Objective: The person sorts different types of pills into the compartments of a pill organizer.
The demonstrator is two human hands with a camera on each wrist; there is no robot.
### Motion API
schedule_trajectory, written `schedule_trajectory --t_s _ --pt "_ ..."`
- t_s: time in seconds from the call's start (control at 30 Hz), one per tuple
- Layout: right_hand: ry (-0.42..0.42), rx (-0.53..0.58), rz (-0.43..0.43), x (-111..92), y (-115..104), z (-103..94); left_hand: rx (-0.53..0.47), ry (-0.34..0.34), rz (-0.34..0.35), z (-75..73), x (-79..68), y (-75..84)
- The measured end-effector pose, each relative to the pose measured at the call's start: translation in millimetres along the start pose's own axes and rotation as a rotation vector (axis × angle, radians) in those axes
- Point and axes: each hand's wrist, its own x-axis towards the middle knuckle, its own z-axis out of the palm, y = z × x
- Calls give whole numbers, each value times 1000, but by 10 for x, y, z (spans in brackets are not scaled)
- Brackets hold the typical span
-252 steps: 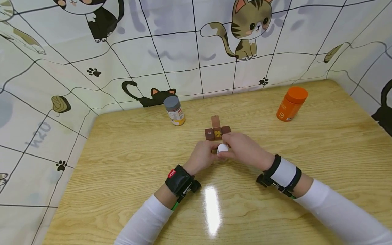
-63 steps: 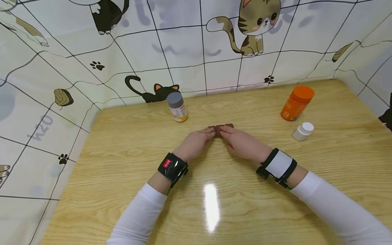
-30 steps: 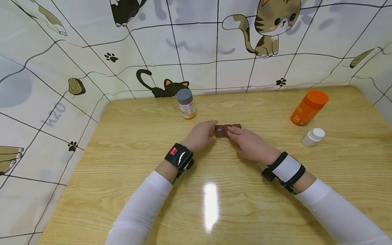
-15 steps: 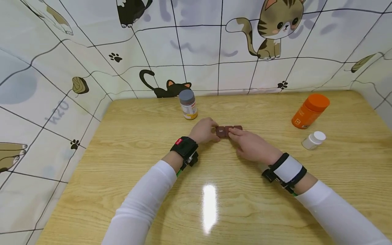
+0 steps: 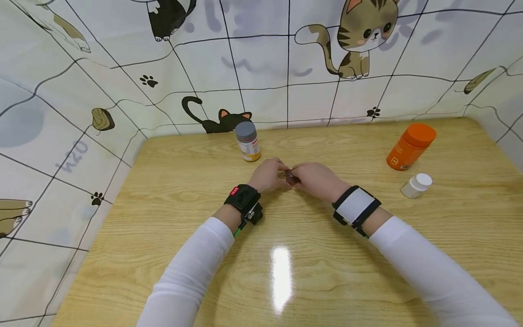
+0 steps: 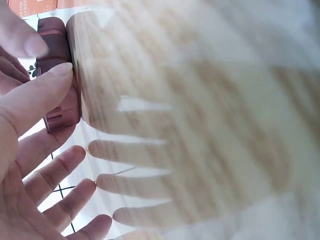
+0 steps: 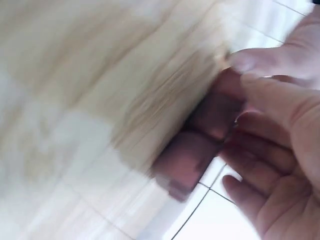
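A small brown pill organizer (image 5: 291, 177) with a row of compartments lies on the wooden table, its lids down, mostly covered by my hands in the head view. My left hand (image 5: 267, 176) holds its left end, thumb on the near face and forefinger behind, as the left wrist view shows; the other fingers spread loosely. From the right, my right hand (image 5: 320, 181) grips the organizer (image 7: 207, 125) near its middle with thumb in front and fingers behind. Both thumbs are close together. Any pills inside are hidden.
A grey-capped bottle (image 5: 248, 141) stands behind my left hand. To the right are a large orange bottle (image 5: 410, 147) and a small white bottle (image 5: 416, 185). A cat-print sheet (image 5: 265, 63) rises along the table's back edge (image 5: 327, 128).
Earlier, a lid stood open on yellow pills and both hands held the white bottle, now at the right. My left hand has taken the organizer's left end; my right hand has shifted left over it.
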Motion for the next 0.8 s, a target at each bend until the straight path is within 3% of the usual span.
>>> schedule_trajectory --t_s 0.13,0.33,0.8 --pt "24 -15 -21 78 33 56 -59 21 17 8 0 -3" --pt "75 51 13 74 82 131 -134 29 -11 17 6 4" --pt "111 121 -12 60 121 123 -249 16 -20 -14 0 -19"
